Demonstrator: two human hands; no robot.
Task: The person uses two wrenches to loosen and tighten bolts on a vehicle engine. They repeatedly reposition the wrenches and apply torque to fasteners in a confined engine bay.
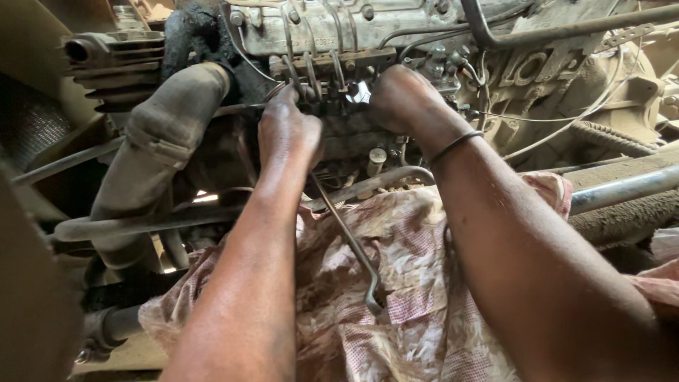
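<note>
Left hand [286, 134] clenched around wrench [350, 244], shaft trailing down to centre frame over rag [396, 283] for leverage. Right hand [403, 99] gripping pipe fitting [358, 92], upper centre on engine [339, 28], steadying it.

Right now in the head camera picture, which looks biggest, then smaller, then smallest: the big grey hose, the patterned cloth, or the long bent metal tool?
1. Patterned cloth, it covers the most picture, though it lies nearest the camera.
2. Big grey hose.
3. Long bent metal tool, long but thin, clearly smallest.
</note>
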